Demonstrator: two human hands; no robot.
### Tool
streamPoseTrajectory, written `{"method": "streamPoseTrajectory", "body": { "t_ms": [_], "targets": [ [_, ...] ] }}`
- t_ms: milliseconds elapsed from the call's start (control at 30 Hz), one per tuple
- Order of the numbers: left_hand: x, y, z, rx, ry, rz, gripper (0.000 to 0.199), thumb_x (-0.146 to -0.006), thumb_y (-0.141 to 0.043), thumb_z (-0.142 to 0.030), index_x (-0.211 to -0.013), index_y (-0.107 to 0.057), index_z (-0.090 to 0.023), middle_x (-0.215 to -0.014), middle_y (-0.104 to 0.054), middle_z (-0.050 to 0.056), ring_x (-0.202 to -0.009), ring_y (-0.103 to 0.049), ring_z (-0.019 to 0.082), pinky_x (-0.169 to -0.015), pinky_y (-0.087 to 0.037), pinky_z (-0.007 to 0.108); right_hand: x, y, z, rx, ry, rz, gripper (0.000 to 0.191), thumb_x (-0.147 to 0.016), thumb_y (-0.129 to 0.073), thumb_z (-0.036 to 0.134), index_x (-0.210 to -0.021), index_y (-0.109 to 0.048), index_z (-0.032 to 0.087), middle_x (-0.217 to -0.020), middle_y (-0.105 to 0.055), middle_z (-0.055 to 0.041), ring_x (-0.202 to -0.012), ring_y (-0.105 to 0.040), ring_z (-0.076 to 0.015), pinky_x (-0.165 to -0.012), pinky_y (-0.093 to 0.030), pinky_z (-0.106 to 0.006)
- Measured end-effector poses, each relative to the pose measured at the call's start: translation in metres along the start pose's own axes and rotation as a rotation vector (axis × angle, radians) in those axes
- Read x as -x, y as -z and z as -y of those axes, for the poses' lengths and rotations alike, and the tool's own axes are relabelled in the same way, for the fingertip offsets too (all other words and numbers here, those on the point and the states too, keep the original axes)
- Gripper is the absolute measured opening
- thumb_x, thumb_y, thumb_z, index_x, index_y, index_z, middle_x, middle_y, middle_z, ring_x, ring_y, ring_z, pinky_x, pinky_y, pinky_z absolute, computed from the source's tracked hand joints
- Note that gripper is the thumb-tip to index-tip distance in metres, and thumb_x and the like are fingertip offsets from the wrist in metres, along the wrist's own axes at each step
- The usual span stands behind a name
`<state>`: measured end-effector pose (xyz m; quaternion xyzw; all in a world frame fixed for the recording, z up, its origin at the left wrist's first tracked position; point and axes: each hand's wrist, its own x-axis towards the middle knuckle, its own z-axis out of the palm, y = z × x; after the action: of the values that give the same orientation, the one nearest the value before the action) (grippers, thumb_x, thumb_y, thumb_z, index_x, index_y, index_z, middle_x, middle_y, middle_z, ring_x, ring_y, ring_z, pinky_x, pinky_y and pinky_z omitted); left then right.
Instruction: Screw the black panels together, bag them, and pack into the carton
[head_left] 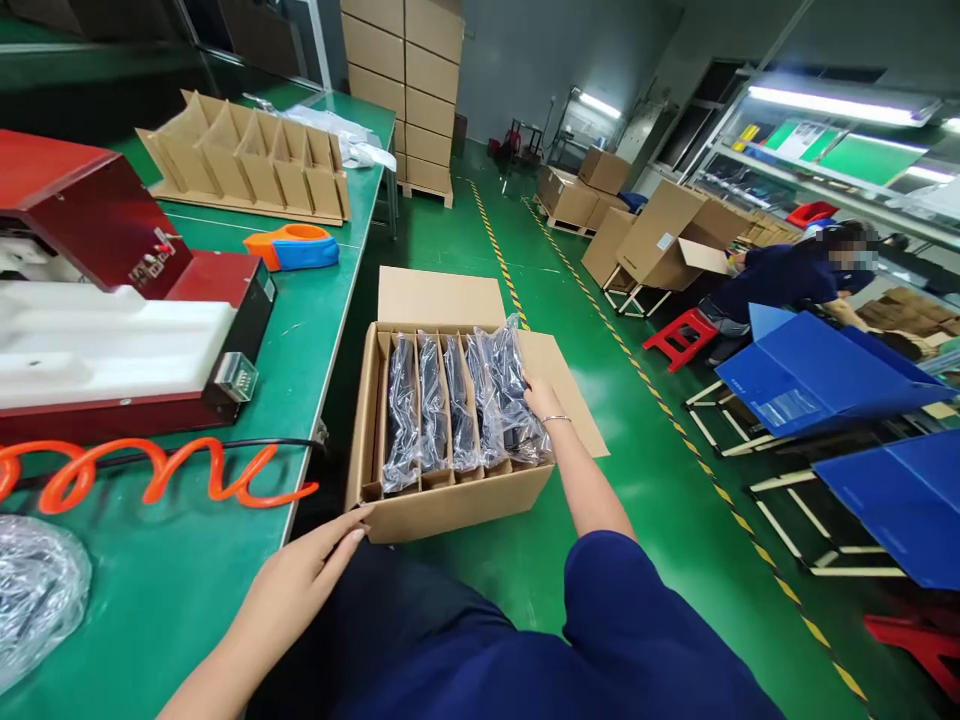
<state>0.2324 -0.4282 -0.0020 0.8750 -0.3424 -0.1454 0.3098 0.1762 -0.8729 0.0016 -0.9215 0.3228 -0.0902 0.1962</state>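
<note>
An open cardboard box (457, 510) stands in front of me, with its flaps folded outward. Upright cardboard dividers split the inside into narrow slots. Several black items in clear plastic bags (403, 410) stand in these slots; what they are I cannot make out. My left hand (307, 570) has its thumb and fingers closed on the box's near left corner. At the right side of the box, my right hand (541, 398) has its fingers curled on a bagged black item (514, 375), which leans and sticks up above the others. Its fingertips are partly hidden.
On the green workbench (300, 350) at left are a red machine (150, 230), a coiled orange hose (157, 470), a tape dispenser (292, 247), a cardboard divider set (247, 165) and a plastic-wrapped bundle (37, 590). Blue boxes (825, 365) and a co-worker (780, 275) are at right.
</note>
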Motion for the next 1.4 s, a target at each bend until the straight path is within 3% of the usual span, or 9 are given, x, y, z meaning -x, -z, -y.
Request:
{"method": "streamPoseTrajectory", "body": {
  "t_ms": [200,367,533,600,700,833,1000,1133,1400],
  "targets": [
    [0.000,0.000,0.000,-0.026,-0.003,0.026,0.063,-0.088,-0.037,-0.061,-0.123,-0.075,-0.023,-0.112,-0.079,0.003,-0.106,-0.075,0.027,-0.089,-0.062,0.035,0.013,-0.003,0.000,0.189,-0.029,0.055,0.063,-0.091,-0.038,0.000,-0.152,-0.049,0.012,-0.135,-0.065,-0.0210,-0.119,-0.066,-0.0240,-0.104,-0.048,-0.030],
    [0.000,-0.002,0.003,-0.049,-0.029,0.012,0.057,-0.089,-0.040,-0.058,-0.119,-0.076,-0.026,-0.109,-0.079,0.002,-0.103,-0.076,0.027,-0.085,-0.063,0.034,0.003,-0.018,0.019,0.288,-0.014,0.067,0.058,-0.096,-0.033,0.004,-0.152,-0.046,0.011,-0.133,-0.063,-0.0237,-0.114,-0.068,-0.0250,-0.099,-0.052,-0.032],
    [0.000,-0.002,0.003,-0.078,-0.065,-0.010,0.051,-0.092,-0.041,-0.053,-0.119,-0.076,-0.028,-0.108,-0.080,0.001,-0.101,-0.076,0.025,-0.084,-0.063,0.032,0.004,-0.053,0.026,0.315,0.046,0.042,0.052,-0.099,-0.032,0.008,-0.148,-0.048,0.009,-0.148,-0.054,-0.0230,-0.142,-0.048,-0.0258,-0.120,-0.036,-0.043],
    [0.000,-0.003,0.003,-0.102,-0.057,0.005,0.052,-0.092,-0.040,-0.051,-0.122,-0.075,-0.027,-0.112,-0.079,0.001,-0.104,-0.076,0.025,-0.086,-0.062,0.032,0.011,-0.068,0.021,0.305,0.067,0.043,0.052,-0.100,-0.033,0.010,-0.151,-0.046,0.011,-0.156,-0.047,-0.0200,-0.150,-0.038,-0.0251,-0.126,-0.026,-0.048],
    [-0.001,-0.005,0.002,-0.141,-0.030,0.028,0.055,-0.092,-0.037,-0.050,-0.125,-0.074,-0.025,-0.120,-0.076,0.000,-0.110,-0.073,0.025,-0.090,-0.061,0.032,0.017,-0.077,0.009,0.266,0.071,0.067,0.053,-0.101,-0.035,0.015,-0.153,-0.044,0.014,-0.160,-0.044,-0.0170,-0.148,-0.042,-0.0255,-0.126,-0.026,-0.052],
    [-0.002,-0.007,0.006,-0.165,-0.029,0.047,0.058,-0.093,-0.035,-0.050,-0.129,-0.072,-0.025,-0.122,-0.075,0.000,-0.113,-0.072,0.025,-0.092,-0.060,0.031,0.032,-0.061,-0.014,0.198,0.116,0.059,0.050,-0.103,-0.034,0.023,-0.151,-0.049,0.016,-0.159,-0.046,-0.0122,-0.148,-0.044,-0.0220,-0.125,-0.031,-0.045],
    [-0.004,-0.010,0.012,-0.202,-0.066,0.039,0.053,-0.094,-0.038,-0.048,-0.129,-0.071,-0.026,-0.126,-0.074,0.001,-0.116,-0.071,0.025,-0.092,-0.060,0.032,0.084,-0.057,-0.042,0.159,0.270,0.124,0.048,-0.102,-0.047,0.037,-0.145,-0.058,0.018,-0.154,-0.053,-0.0095,-0.145,-0.048,-0.0215,-0.123,-0.037,-0.038],
    [-0.003,-0.011,0.010,-0.253,-0.068,0.021,0.050,-0.095,-0.040,-0.046,-0.129,-0.071,-0.026,-0.127,-0.073,0.002,-0.116,-0.071,0.025,-0.093,-0.060,0.034,0.105,-0.071,-0.046,0.150,0.289,0.155,0.047,-0.101,-0.046,0.033,-0.142,-0.060,0.014,-0.156,-0.050,-0.0133,-0.143,-0.050,-0.0257,-0.119,-0.043,-0.042],
    [0.004,-0.009,0.013,-0.217,-0.126,0.016,0.048,-0.097,-0.042,-0.048,-0.123,-0.074,-0.025,-0.111,-0.079,0.001,-0.101,-0.076,0.022,-0.085,-0.062,0.030,0.099,-0.079,-0.051,0.112,0.268,0.148,0.058,-0.096,-0.039,0.015,-0.153,-0.047,0.017,-0.159,-0.047,-0.0094,-0.145,-0.049,-0.0221,-0.119,-0.045,-0.041]
  ]
}}
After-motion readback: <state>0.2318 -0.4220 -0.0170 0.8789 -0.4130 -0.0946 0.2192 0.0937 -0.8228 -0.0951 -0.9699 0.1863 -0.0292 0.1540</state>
